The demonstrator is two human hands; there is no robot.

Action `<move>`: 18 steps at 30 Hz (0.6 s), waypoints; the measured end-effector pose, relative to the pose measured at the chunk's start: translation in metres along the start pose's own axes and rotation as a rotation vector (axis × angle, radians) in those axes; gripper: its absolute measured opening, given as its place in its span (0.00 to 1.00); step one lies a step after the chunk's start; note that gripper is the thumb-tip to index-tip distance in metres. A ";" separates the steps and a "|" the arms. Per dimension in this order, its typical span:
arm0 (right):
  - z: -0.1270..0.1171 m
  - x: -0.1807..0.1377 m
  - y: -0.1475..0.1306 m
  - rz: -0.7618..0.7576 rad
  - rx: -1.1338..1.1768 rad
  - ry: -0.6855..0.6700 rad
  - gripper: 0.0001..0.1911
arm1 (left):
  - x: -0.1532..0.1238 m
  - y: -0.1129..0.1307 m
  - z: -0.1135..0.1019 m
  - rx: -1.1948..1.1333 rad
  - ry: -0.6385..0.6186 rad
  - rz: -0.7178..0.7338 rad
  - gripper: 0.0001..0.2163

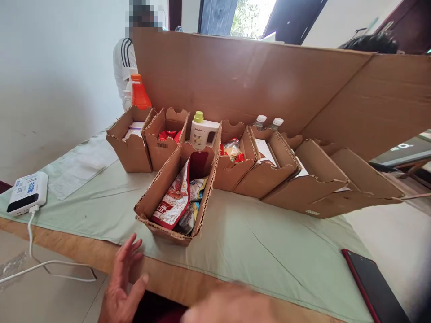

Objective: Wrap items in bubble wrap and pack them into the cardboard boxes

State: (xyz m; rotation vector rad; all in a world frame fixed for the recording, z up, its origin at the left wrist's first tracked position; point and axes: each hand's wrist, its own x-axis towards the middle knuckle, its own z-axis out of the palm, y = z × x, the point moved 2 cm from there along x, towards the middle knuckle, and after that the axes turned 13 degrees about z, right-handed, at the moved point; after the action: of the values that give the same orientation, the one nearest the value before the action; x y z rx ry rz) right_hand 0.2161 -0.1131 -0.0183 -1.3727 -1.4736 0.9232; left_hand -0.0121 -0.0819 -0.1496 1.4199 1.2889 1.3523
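My left hand (124, 282) is held at the table's front edge with its fingers apart and nothing in it. My right hand (232, 305) is a blur at the bottom of the view, so its fingers cannot be made out. Just beyond both hands stands an open cardboard box (186, 240), apart from them. Inside it lie a red and white printed snack bag (175, 197) and some smaller yellow and blue packets (197, 193).
Behind stands a row of cardboard boxes (134, 154) holding packets, with a white bottle (202, 130) among them. A tall cardboard panel (252, 80) rises behind. A white power bank (28, 193) with a cable lies left, a phone (373, 282) right. A person (123, 60) is beyond.
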 end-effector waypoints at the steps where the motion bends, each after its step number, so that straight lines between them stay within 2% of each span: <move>1: -0.013 0.010 0.006 0.029 0.022 0.070 0.12 | -0.002 0.005 -0.003 0.009 0.009 0.000 0.30; 2: -0.027 0.025 0.015 0.061 0.042 0.136 0.13 | -0.005 0.009 -0.005 0.017 0.014 0.004 0.30; 4: -0.050 0.065 0.042 0.204 0.116 0.375 0.13 | -0.009 0.014 -0.003 0.037 0.003 0.017 0.28; 6: -0.059 0.108 0.072 0.269 0.133 0.387 0.21 | -0.012 0.016 0.002 0.052 -0.021 0.042 0.27; 9: -0.052 0.153 0.108 0.271 0.134 0.363 0.28 | -0.005 0.013 0.010 0.092 -0.018 0.095 0.29; 12: -0.036 0.163 0.127 0.259 0.147 0.344 0.30 | 0.021 0.009 0.011 0.125 0.011 0.074 0.32; 14: -0.028 0.158 0.132 0.256 0.148 0.335 0.30 | 0.045 0.009 0.009 0.093 -0.004 0.056 0.29; 18: -0.022 0.148 0.137 0.266 0.124 0.317 0.29 | 0.082 0.026 0.010 0.011 -0.039 0.211 0.19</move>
State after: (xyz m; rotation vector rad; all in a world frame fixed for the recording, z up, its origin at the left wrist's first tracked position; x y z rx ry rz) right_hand 0.2837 0.0478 -0.1224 -1.5648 -0.9970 0.8959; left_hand -0.0051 -0.0052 -0.1095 1.6183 1.1483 1.4482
